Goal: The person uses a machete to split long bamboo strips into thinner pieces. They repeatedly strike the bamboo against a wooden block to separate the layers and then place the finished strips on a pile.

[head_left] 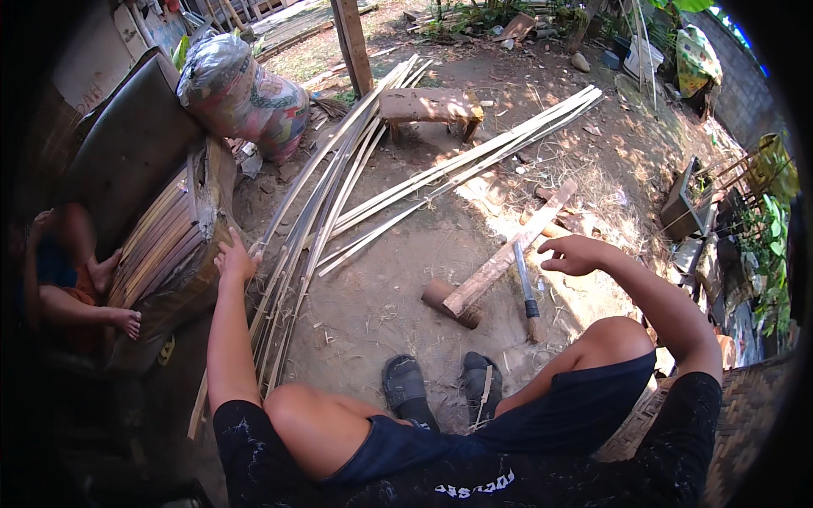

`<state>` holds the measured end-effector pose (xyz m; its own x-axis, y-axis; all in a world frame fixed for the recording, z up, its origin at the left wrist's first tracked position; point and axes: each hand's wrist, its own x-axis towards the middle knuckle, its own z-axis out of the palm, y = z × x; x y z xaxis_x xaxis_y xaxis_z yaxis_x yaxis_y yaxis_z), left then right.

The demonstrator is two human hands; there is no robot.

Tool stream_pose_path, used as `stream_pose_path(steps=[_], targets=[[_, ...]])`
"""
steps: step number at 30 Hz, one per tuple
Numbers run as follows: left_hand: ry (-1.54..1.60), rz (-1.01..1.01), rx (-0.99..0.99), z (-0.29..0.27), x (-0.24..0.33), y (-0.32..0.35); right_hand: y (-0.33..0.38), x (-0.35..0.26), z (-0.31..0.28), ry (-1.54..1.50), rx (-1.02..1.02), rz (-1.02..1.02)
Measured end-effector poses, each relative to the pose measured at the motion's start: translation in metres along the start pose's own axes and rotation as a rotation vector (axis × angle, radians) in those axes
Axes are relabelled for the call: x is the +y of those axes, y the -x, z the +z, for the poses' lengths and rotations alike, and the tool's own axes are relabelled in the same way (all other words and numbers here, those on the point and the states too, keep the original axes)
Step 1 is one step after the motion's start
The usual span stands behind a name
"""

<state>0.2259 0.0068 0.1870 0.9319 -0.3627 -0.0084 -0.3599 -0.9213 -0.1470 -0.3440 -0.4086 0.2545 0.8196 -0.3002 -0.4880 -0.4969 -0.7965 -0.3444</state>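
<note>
My left hand (237, 256) is stretched out at the left with its fingers apart and nothing in it. It is beside a long bundle of thin bamboo strips (309, 229) that lies on the dirt; whether it touches them I cannot tell. On the right, my right hand (578, 254) hangs in the air, empty, fingers loosely bent and parted. Nearest to it are a large knife (524, 279) with a dark, wood-ended handle and a flat wooden plank (508, 250). The plank's near end rests on a short round log (451, 303), and the knife leans against the plank.
Paler strips (474, 161) slant toward the back right, below a low wooden bench (430, 103). A stuffed plastic sack (246, 97) stands by a worn slatted seat (157, 237), where another person sits. My sandalled feet (405, 385) are in front. Planters and greenery line the right.
</note>
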Motion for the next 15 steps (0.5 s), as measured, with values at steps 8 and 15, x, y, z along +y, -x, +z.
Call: stream_pose_path(steps=[8,15], targets=[[0.024,0.312,-0.097,-0.003,0.074,0.011,-0.059,0.087,0.23,-0.286,0.12,0.359],[-0.166,0.671,-0.389,-0.004,0.154,0.004,-0.057,0.026,0.29,-0.28,0.611,0.58]])
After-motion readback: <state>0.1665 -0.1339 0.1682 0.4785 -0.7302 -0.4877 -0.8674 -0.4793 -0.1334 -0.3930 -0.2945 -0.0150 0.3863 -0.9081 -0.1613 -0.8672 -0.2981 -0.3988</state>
